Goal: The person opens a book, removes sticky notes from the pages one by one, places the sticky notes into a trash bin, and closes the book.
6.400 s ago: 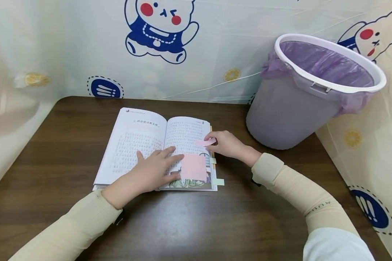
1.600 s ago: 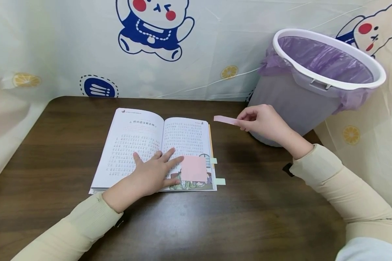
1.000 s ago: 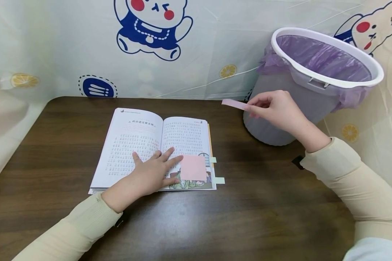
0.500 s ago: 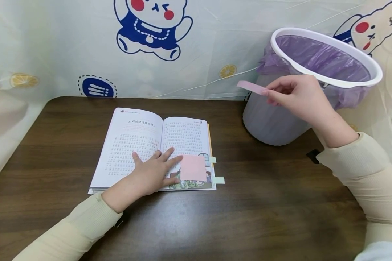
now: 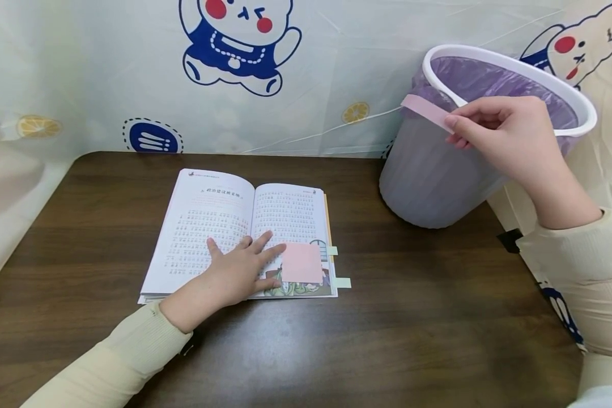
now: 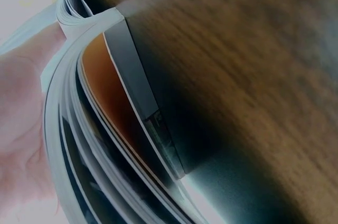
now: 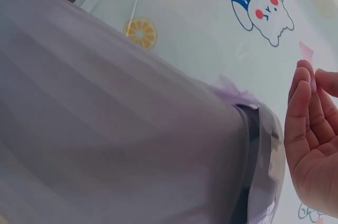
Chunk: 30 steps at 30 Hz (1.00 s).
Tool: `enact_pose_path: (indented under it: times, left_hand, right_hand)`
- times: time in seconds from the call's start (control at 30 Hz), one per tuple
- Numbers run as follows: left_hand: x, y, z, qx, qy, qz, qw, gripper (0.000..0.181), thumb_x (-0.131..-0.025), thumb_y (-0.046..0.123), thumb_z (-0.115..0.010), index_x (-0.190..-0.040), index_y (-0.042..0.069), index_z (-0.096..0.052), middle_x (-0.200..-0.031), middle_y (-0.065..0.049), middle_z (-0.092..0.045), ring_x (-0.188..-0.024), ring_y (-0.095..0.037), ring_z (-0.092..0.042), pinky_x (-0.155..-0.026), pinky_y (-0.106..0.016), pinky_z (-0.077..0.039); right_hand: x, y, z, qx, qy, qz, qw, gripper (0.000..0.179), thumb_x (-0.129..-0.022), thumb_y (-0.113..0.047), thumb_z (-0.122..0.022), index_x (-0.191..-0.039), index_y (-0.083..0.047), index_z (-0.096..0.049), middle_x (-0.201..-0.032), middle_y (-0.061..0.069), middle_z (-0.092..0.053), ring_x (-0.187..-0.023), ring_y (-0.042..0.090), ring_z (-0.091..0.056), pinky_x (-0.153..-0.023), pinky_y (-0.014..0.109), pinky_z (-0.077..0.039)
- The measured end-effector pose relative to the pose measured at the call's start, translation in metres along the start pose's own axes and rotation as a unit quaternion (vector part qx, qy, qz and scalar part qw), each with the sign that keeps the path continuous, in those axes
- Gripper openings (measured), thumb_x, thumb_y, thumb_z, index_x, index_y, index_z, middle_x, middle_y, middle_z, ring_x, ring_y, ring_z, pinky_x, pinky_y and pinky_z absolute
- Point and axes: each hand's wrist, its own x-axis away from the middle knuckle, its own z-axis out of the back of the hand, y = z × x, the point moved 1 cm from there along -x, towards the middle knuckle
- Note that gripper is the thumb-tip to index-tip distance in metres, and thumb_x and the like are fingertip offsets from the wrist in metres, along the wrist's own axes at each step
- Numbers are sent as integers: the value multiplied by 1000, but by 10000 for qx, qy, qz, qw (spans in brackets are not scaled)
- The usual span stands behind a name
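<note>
My left hand (image 5: pixel 237 269) lies spread over the lower middle of an open book (image 5: pixel 214 226), fingers straight across the fold. A square pink sticky note (image 5: pixel 302 263) sits on the right page, close by its fingertips. In the head view my right hand (image 5: pixel 510 133) pinches a pink paper strip (image 5: pixel 423 110) between thumb and fingers, in front of the near rim of the trash bin (image 5: pixel 433 175). The right wrist view shows the same hand (image 7: pixel 317 134) beside the bin's rim, the strip (image 7: pixel 306 51) sticking out past the fingertips. The left wrist view shows the book's page edges (image 6: pixel 95 129).
The grey bin has a white rim (image 5: pixel 489 54) and a purple liner bag (image 5: pixel 489 76), and stands at the table's back right. Pale green tabs (image 5: pixel 343 283) stick out from the book's right edge. A printed curtain (image 5: pixel 336 68) hangs behind the brown table (image 5: pixel 387 317).
My right hand has carried the pink strip from the book's right page, rightward and up to the bin's rim. The left hand stays on the book.
</note>
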Motion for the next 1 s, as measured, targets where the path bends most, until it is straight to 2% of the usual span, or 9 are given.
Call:
enact_pose_path:
  times: [0.2,0.3,0.43,0.53,0.6,0.83,1.0]
  left_hand:
    - [0,0,0,9,-18,9,10000,71,-95,54,-67,-157,25,-45,-165,-14,-32,-143,-50,-37,-91,-93,-6]
    - [0,0,1,5,-28,17,10000,71,-96,54,-67,-157,25,-45,-165,-14,-32,-143,-50,-37,-91,-93,-6]
    - [0,0,0,16,-27,7,10000,72,-95,54,-67,-157,25,-45,-165,-15,-32,-143,-50,-37,-91,-93,-6]
    - [0,1,0,7,-21,2,10000,72,-95,54,-67,-157,25,-45,-164,-15,-32,-143,-50,-37,-91,-93,-7]
    - [0,0,0,2,-13,2,10000,72,-95,54,-67,-157,25,-45,-165,-14,-32,-143,-50,-37,-91,-93,-7]
    - [1,1,0,22,27,-15,10000,71,-96,54,-66,-157,25,-45,-164,-14,-33,-142,-50,-38,-91,-93,-7]
    - [1,0,0,4,48,-16,10000,71,-96,54,-66,-157,25,-45,-164,-14,-33,-142,-49,-38,-91,-93,-8]
  right_hand:
    - [-2,3,10,-235,138,-110,9996,9,-94,-12,-75,-96,-5,-80,-68,-14,-71,-60,1,-66,-61,8,-50]
    - [-4,4,15,-490,260,-70,9984,9,-94,-10,-75,-97,-4,-80,-68,-11,-72,-58,2,-66,-60,10,-51]
    - [-8,7,22,-650,486,-121,9966,7,-93,-9,-75,-92,-12,-81,-68,-12,-71,-55,1,-65,-59,9,-51]
    - [-10,10,27,-615,629,-292,9957,16,-93,-9,-76,-88,-24,-80,-67,-14,-70,-56,-1,-65,-60,8,-50]
    - [-10,12,31,-563,679,-438,9951,16,-93,-12,-77,-89,-27,-79,-67,-15,-70,-57,-1,-65,-61,7,-50]
    - [-10,22,41,-677,850,-730,9914,3,-93,-19,-78,-91,-21,-80,-71,-13,-70,-62,0,-65,-66,7,-50]
    - [-10,26,48,-736,998,-1021,9870,3,-92,-22,-78,-90,-24,-78,-72,-15,-71,-64,-1,-65,-66,7,-49]
